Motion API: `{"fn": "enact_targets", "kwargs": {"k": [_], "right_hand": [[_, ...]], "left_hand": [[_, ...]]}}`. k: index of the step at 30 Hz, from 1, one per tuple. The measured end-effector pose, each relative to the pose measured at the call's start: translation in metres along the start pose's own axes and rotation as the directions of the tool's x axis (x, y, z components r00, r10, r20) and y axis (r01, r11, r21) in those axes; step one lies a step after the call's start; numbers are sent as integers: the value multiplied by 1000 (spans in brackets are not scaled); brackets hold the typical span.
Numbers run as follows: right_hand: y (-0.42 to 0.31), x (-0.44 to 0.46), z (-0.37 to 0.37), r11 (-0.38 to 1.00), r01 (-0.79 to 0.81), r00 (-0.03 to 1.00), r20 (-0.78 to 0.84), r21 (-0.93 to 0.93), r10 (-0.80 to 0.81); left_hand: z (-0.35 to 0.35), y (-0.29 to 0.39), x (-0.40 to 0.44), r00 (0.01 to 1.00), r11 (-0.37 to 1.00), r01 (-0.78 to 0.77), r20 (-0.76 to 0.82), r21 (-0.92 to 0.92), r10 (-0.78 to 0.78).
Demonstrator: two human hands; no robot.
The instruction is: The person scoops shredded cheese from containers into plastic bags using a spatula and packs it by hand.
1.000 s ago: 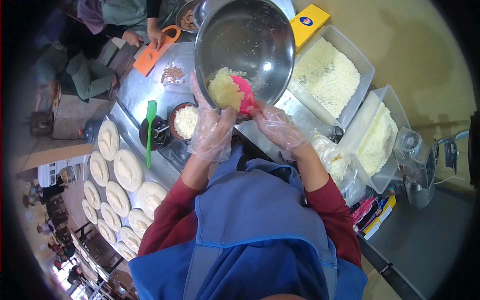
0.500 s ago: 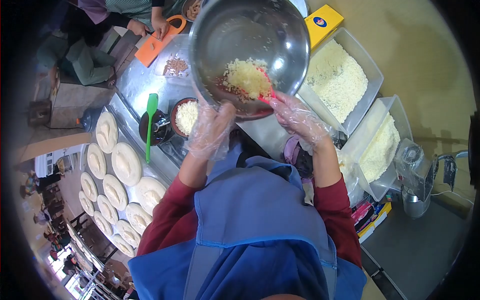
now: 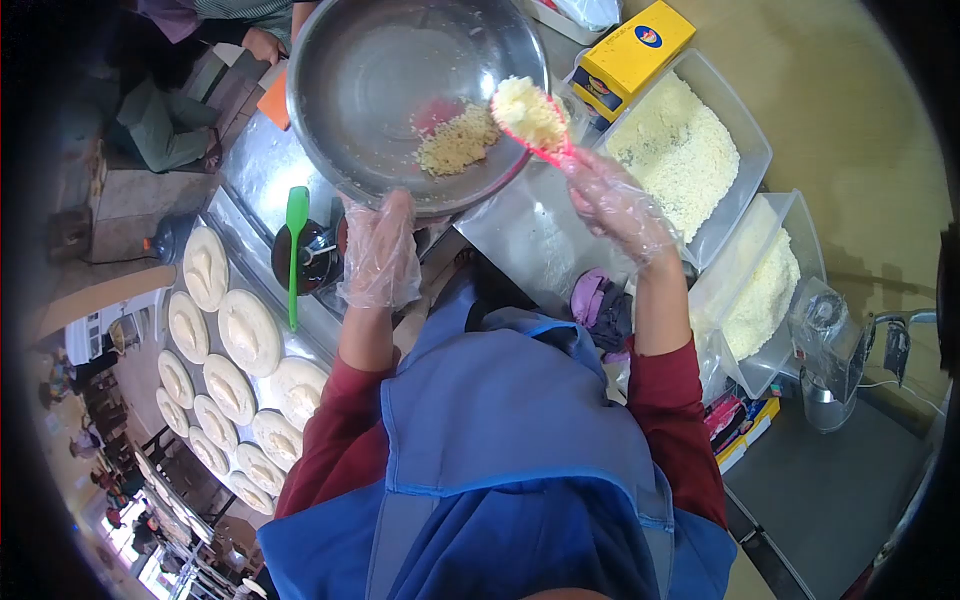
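Observation:
Gloved in clear plastic, my left hand (image 3: 382, 250) grips the near rim of a large metal bowl (image 3: 365, 70), which is tilted. A patch of yellowish crumbly mixture (image 3: 458, 145) lies low inside the bowl. My right hand (image 3: 618, 205), also in a clear glove, is closed on a pink spatula (image 3: 557, 152). Its blade is heaped with pale mixture (image 3: 527, 108) and stands over the bowl's right rim. To the right of that hand is a clear bin (image 3: 757, 150) of pale crumbs.
A green spatula (image 3: 295, 245) rests across a dark bowl (image 3: 318, 265). Topped dough pieces (image 3: 248, 332) fill a tray at left. A yellow box (image 3: 632, 58), a second crumb bin (image 3: 795, 225) and a metal-and-plastic device (image 3: 828, 335) are at right. Another person's hand (image 3: 264, 45) shows at upper left.
The bowl and my left hand have shifted left. My right hand has raised the loaded pink spatula out of the bowl to its right rim, leaving a smaller patch of mixture inside.

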State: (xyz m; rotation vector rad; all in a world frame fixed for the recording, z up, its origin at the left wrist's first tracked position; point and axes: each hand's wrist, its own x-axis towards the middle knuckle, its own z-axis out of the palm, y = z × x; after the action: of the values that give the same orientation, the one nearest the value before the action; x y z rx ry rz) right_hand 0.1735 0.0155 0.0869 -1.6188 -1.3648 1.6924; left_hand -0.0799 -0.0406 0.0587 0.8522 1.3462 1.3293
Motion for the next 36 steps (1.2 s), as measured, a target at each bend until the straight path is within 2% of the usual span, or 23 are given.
{"fn": "enact_targets", "kwargs": {"k": [2,4,8,10,11,13,14,15,16,17,19,20,22,23,25,26,28,32,34,36], "right_hand": [[5,7,-10,1000,8,1000,-22,12,-7],[8,14,-21,998,-1,999,-49,62,4],[9,33,-42,996,-70,996,-58,52,73],[13,46,-46,991,-96,995,-28,-97,94],[14,53,-44,990,-97,995,-26,-99,95],[20,71,-38,850,-104,986,-163,-516,22],[38,87,-40,850,-104,987,-161,-517,23],[67,106,-44,772,88,972,-116,-630,-205],[73,111,-41,640,261,908,-42,-723,-417],[79,111,-40,642,261,909,-40,-721,-414],[61,93,-24,522,365,818,-2,-771,-575],[54,88,-18,522,366,818,-2,-771,-576],[44,81,-9,359,233,719,-88,-904,-690],[40,77,-3,359,233,720,-88,-904,-688],[34,71,5,140,57,714,-58,-989,-698],[31,70,5,140,55,712,-60,-989,-699],[26,68,6,273,13,774,-163,-962,-612],[16,55,-2,215,-36,753,-169,-976,-637],[-8,37,-1,459,58,713,-285,-887,-641],[-32,26,6,408,114,677,-230,-906,-699]], "left_hand": [[-4,0,4,1000,998,30,-7,-54,-31],[-14,-10,13,986,988,-154,-67,-29,152],[-19,3,17,984,991,-88,-161,-96,72],[-21,6,17,982,989,-84,-178,-125,61],[-23,6,18,980,985,-83,-193,-152,52],[-31,-2,21,982,983,-85,-183,-165,54],[-34,-5,22,984,981,-89,-170,-174,59],[-34,-4,22,984,981,-86,-172,-173,56],[-32,-1,21,983,981,-81,-179,-178,48],[-30,0,20,982,980,-74,-185,-183,40],[-29,1,20,982,984,-58,-189,-170,25],[-28,2,20,981,986,-45,-193,-158,13],[-22,6,19,977,985,-58,-211,-162,23],[-20,7,17,974,984,-69,-225,-165,31],[-18,7,17,975,984,-62,-221,-164,24],[-18,8,17,976,985,-57,-219,-163,21],[-20,3,18,979,986,-74,-197,-151,44],[-18,1,18,988,987,-74,-147,-141,53],[-10,-1,16,988,987,-82,-144,-141,62],[-5,-7,14,989,986,-89,-133,-142,70]]}}
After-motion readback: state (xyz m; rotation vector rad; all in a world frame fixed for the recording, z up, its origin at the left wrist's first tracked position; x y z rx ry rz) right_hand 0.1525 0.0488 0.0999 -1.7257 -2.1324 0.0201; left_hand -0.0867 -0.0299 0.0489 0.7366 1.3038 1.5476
